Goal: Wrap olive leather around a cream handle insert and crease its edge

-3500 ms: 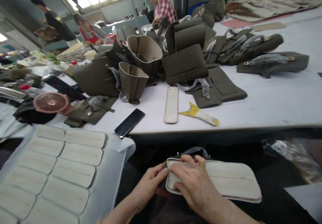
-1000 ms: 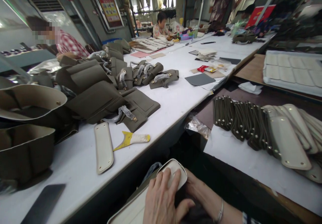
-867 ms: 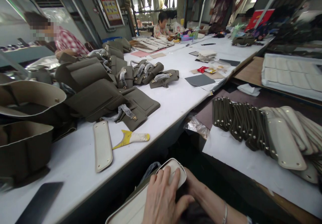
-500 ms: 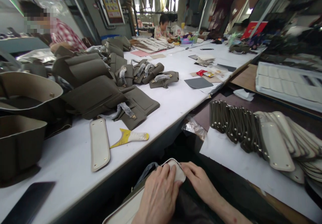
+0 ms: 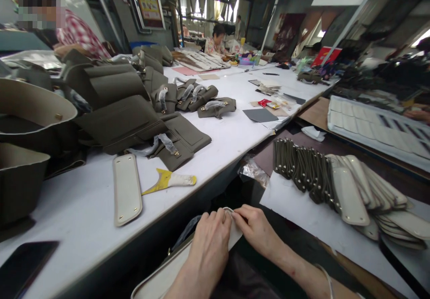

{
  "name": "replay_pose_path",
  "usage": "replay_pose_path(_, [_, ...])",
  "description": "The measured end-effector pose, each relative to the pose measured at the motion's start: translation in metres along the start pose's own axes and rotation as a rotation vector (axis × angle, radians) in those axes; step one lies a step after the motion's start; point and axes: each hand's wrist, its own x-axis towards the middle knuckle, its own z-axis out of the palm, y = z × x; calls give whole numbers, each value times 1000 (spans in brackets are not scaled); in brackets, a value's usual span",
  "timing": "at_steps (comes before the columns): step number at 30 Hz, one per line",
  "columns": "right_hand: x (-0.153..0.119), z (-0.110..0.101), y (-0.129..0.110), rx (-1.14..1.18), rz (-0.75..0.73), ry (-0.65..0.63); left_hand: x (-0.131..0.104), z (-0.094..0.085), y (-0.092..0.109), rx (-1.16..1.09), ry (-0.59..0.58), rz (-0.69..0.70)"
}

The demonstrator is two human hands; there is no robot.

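Below the near edge of a long white worktop (image 5: 228,138), two bare hands meet over a long pale panel (image 5: 171,270) with a rounded outline and a raised rim. The panel slants across the person's lap, its far end under the fingers, its other end running out toward the bottom of the view. Beside it, a handle (image 5: 188,229) in clear wrap shows, along with a little olive material. The left hand (image 5: 208,245) grasps the far end from above, knuckles bent and fingertips drawn to the rim; its thumb is hidden. It seems to steady the panel against the lap. The right hand (image 5: 258,227) pinches the same rim between thumb and forefinger, close against the left fingertips, probably so that one short stretch can be worked with precision.

Near the worktop's front edge lie a riveted pale strip (image 5: 127,191) and a yellow-and-white tool (image 5: 168,179), flat and apparently kept within reach. A dark phone (image 5: 27,263) rests at the near left corner of the view. Olive bags (image 5: 117,120) are heaped farther back, perhaps to leave the front for working. On a lower surface at right, olive pieces (image 5: 298,164) stand packed in a row against fanned pale strips (image 5: 349,196), likely for easy picking.
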Motion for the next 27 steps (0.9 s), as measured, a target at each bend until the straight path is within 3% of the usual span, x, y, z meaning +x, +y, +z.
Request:
replay_pose_path(4, [-16,2,0,241,271,5,9,-9,-11,-22,39,48])
replay_pose_path(7, [-21,7,-3,311,345,45,22,-16,-20,-92,57,109])
replay_pose_path(13, [-24,15,-11,262,266,156,39,-16,-30,-212,80,176])
replay_pose_path(17, [-25,17,-13,260,219,190,43,-7,-35,-326,31,128])
replay_pose_path(27, [-18,14,-14,135,158,188,61,18,-60,-594,-214,88])
